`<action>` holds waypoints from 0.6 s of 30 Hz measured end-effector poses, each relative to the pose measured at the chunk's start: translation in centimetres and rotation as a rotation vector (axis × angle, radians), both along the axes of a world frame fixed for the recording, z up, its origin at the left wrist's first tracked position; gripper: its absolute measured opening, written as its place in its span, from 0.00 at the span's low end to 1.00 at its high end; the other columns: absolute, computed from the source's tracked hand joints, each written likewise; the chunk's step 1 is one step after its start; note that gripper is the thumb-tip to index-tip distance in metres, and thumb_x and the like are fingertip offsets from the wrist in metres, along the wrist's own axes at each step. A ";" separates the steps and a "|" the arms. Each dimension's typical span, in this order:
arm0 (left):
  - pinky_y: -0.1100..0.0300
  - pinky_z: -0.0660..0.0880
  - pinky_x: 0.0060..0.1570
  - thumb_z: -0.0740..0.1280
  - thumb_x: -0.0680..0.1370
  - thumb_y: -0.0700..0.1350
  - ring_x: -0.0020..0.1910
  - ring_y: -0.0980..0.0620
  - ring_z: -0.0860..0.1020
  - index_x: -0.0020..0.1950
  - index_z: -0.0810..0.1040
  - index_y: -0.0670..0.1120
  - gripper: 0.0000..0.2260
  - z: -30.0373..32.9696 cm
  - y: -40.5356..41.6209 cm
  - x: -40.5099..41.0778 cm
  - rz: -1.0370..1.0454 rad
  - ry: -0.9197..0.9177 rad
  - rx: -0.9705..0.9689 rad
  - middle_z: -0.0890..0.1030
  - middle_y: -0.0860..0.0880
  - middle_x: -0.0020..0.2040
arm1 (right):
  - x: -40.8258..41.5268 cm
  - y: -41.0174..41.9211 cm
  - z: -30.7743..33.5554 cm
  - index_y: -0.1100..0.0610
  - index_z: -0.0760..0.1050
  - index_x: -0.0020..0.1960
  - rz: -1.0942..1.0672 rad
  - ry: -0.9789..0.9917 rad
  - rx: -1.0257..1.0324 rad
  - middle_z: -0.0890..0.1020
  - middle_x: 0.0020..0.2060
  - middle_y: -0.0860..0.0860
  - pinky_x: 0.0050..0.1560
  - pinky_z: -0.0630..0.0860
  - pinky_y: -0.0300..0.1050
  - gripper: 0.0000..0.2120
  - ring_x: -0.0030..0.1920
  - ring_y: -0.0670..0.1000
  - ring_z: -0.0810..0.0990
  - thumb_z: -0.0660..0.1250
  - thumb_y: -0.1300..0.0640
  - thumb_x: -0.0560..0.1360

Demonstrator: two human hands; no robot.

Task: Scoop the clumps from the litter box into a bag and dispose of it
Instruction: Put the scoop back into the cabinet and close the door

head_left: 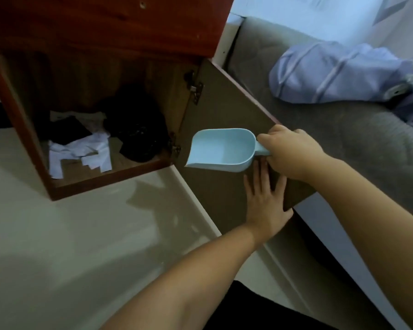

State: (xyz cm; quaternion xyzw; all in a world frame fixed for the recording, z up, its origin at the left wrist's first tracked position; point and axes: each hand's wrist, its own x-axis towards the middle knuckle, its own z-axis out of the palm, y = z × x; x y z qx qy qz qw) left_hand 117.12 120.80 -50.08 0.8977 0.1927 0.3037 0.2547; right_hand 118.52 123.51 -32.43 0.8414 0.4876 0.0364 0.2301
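Pale floor tile (57, 234) runs under a low red-brown cabinet (105, 32) beside a grey bed (343, 139); no litter box is in view. The right hand (293, 151) grips the handle of an empty blue scoop (219, 148), while the left hand (265, 201) presses flat, fingers straight, on the open cabinet door (224, 110). Black bags (136, 134) and white bags (81, 151) lie inside. If the left hand pushes the door shut now, no bag comes out, and the scoop's lip could catch the swinging door.
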 end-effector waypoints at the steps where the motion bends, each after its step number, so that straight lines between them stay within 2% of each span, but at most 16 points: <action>1: 0.38 0.58 0.68 0.75 0.62 0.60 0.74 0.36 0.51 0.77 0.43 0.52 0.55 0.1 -0.3 0.9 0.012 0.021 -0.004 0.53 0.38 0.74 | 0.5 -0.1 -0.1 0.53 0.69 0.57 -0.001 -0.002 -0.005 0.76 0.53 0.51 0.60 0.67 0.55 0.10 0.63 0.52 0.68 0.61 0.57 0.76; 4: 0.37 0.62 0.66 0.75 0.60 0.61 0.72 0.35 0.60 0.73 0.56 0.48 0.48 0.1 -0.7 2.4 0.012 0.047 -0.033 0.62 0.37 0.72 | 1.6 -0.2 -1.2 0.52 0.70 0.56 -0.001 -0.001 0.032 0.77 0.53 0.50 0.64 0.63 0.58 0.09 0.64 0.52 0.67 0.61 0.58 0.76; 6: 0.37 0.63 0.66 0.73 0.63 0.62 0.71 0.36 0.64 0.72 0.58 0.47 0.44 -0.5 -0.3 2.3 -0.012 0.006 0.010 0.66 0.38 0.71 | 1.8 -0.1 -2.1 0.51 0.69 0.55 -0.010 -0.001 0.113 0.78 0.51 0.49 0.70 0.57 0.62 0.08 0.62 0.53 0.70 0.60 0.59 0.76; 9: 0.41 0.58 0.71 0.68 0.72 0.58 0.74 0.41 0.60 0.75 0.53 0.48 0.38 -1.7 2.6 0.0 -0.097 -0.071 0.096 0.62 0.41 0.74 | 1.1 0.9 -3.1 0.51 0.70 0.53 -0.007 -0.038 0.249 0.80 0.45 0.48 0.74 0.47 0.63 0.08 0.53 0.52 0.78 0.60 0.60 0.76; 10: 0.44 0.57 0.72 0.66 0.75 0.55 0.75 0.43 0.58 0.76 0.51 0.49 0.36 -2.2 4.5 -1.4 -0.118 -0.061 0.029 0.59 0.43 0.75 | 0.6 1.7 -3.3 0.51 0.69 0.53 0.008 -0.032 0.308 0.80 0.44 0.48 0.75 0.48 0.61 0.07 0.51 0.52 0.79 0.60 0.61 0.76; 11: 0.47 0.58 0.72 0.64 0.77 0.53 0.74 0.45 0.59 0.77 0.52 0.48 0.33 -2.8 6.9 -2.8 -0.125 -0.034 -0.086 0.60 0.44 0.75 | 0.2 2.8 -3.5 0.52 0.69 0.53 0.019 0.004 0.372 0.80 0.44 0.49 0.73 0.56 0.59 0.08 0.49 0.52 0.79 0.60 0.61 0.77; 12: 0.50 0.63 0.70 0.63 0.78 0.50 0.71 0.47 0.64 0.76 0.55 0.48 0.29 -3.5 9.5 -4.6 -0.090 -0.038 -0.225 0.65 0.44 0.73 | -0.3 4.1 -3.8 0.53 0.69 0.54 0.019 0.074 0.434 0.79 0.44 0.50 0.66 0.68 0.56 0.08 0.46 0.52 0.79 0.60 0.61 0.77; 13: 0.52 0.68 0.65 0.63 0.79 0.47 0.67 0.47 0.70 0.74 0.61 0.46 0.25 -4.3 12.3 -6.5 -0.011 -0.067 -0.375 0.70 0.43 0.68 | -0.6 5.6 -4.3 0.53 0.68 0.54 0.013 0.160 0.478 0.77 0.43 0.50 0.52 0.76 0.51 0.07 0.42 0.52 0.78 0.59 0.61 0.77; 14: 0.53 0.72 0.59 0.63 0.79 0.44 0.61 0.45 0.74 0.70 0.68 0.44 0.19 -5.1 15.3 -8.5 0.109 -0.101 -0.497 0.75 0.42 0.61 | -1.0 7.1 -5.1 0.53 0.68 0.55 0.011 0.252 0.482 0.76 0.42 0.49 0.41 0.77 0.49 0.07 0.39 0.51 0.77 0.59 0.60 0.77; 15: 0.54 0.73 0.53 0.62 0.79 0.41 0.54 0.43 0.77 0.63 0.74 0.42 0.13 -5.8 18.2 -10.8 0.249 -0.117 -0.561 0.79 0.41 0.55 | -1.2 8.9 -6.2 0.52 0.68 0.55 0.020 0.348 0.453 0.77 0.41 0.50 0.37 0.78 0.49 0.07 0.38 0.52 0.77 0.59 0.58 0.77; 16: 0.55 0.73 0.48 0.62 0.79 0.39 0.49 0.42 0.79 0.55 0.77 0.41 0.08 -6.5 21.1 -13.0 0.389 -0.094 -0.573 0.80 0.40 0.49 | -1.3 10.7 -7.6 0.53 0.69 0.55 0.028 0.456 0.424 0.78 0.42 0.51 0.38 0.78 0.51 0.07 0.40 0.53 0.79 0.60 0.56 0.77; 18: 0.54 0.72 0.42 0.61 0.79 0.39 0.44 0.41 0.79 0.47 0.78 0.39 0.08 -7.3 25.3 -16.9 0.587 -0.002 -0.568 0.82 0.40 0.43 | -1.7 14.5 -11.0 0.54 0.72 0.55 0.023 0.644 0.356 0.79 0.46 0.51 0.42 0.76 0.48 0.10 0.45 0.55 0.79 0.62 0.51 0.76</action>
